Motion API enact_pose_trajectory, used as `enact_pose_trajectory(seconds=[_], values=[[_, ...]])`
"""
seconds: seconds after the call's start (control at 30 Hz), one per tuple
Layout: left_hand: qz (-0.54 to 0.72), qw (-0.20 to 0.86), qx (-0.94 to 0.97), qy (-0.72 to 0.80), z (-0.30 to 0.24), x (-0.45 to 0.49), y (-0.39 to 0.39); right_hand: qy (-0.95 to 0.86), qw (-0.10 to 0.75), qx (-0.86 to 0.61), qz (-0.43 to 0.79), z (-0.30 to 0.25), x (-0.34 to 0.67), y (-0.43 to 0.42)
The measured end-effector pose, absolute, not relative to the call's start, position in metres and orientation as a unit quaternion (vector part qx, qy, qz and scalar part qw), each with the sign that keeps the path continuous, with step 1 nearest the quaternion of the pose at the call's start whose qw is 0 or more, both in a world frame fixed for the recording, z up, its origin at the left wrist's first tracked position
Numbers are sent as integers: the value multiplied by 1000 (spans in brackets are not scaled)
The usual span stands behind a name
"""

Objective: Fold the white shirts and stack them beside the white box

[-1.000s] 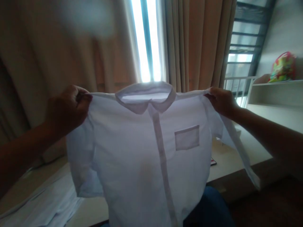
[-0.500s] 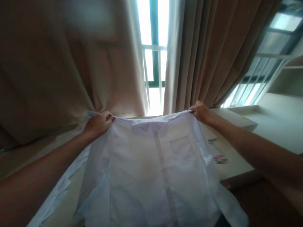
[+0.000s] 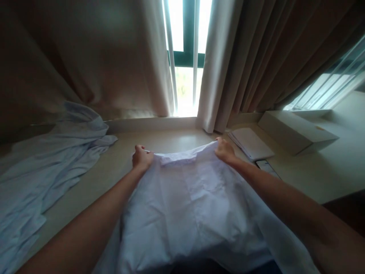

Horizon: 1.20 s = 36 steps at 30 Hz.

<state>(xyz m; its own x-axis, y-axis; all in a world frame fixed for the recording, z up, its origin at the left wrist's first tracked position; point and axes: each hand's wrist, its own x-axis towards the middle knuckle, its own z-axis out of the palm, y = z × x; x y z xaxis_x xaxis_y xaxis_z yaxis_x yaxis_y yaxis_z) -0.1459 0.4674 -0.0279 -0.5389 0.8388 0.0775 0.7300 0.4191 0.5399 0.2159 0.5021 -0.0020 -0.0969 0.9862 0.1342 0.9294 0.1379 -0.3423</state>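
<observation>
The table (image 3: 162,141) extends ahead of and to both sides of the shirt (image 3: 185,205). The shirt's body runs from the hands back toward the person; contact with the table cannot be told. Both arms are extended forward. The left hand (image 3: 142,156) and right hand (image 3: 224,149), equally near, each pinch one shoulder end. The collar (image 3: 178,158) lies midway along the edge between them.

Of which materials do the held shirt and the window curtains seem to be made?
White shirt: thin matte cloth, perhaps cotton or a blend; it creases finely.
Curtains: apparently thicker, smooth fabric; they hang in deep folds and look opaque. Exact fibre unclear.
</observation>
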Motion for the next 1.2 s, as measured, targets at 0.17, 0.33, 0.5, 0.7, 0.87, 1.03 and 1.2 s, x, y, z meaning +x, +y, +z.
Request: enact_pose_trajectory(seconds=[0.17, 0.33, 0.5, 0.7, 0.87, 1.03, 1.2], values=[[296, 10, 547, 783, -58, -98, 424, -828, 151, -532, 95, -28, 164, 461], [218, 40, 629, 745, -57, -86, 420, -798, 119, -581, 111, -28, 131, 481], [376, 109, 545, 742, -34, -97, 479, -768, 251, -561, 179, -6, 115, 521], [451, 140, 579, 665, -37, -80, 445, -815, 273, -476, 188, -22, 132, 480], [198, 30, 673, 712, -84, -66, 331, -830, 109, -539, 98, -71, 186, 396], [91, -16, 649, 756, -106, -85, 280, -795, 75, -597, 78, -96, 193, 333], [49, -5, 659, 751, -99, -109, 258, -795, 95, -592, 90, -95, 179, 303]])
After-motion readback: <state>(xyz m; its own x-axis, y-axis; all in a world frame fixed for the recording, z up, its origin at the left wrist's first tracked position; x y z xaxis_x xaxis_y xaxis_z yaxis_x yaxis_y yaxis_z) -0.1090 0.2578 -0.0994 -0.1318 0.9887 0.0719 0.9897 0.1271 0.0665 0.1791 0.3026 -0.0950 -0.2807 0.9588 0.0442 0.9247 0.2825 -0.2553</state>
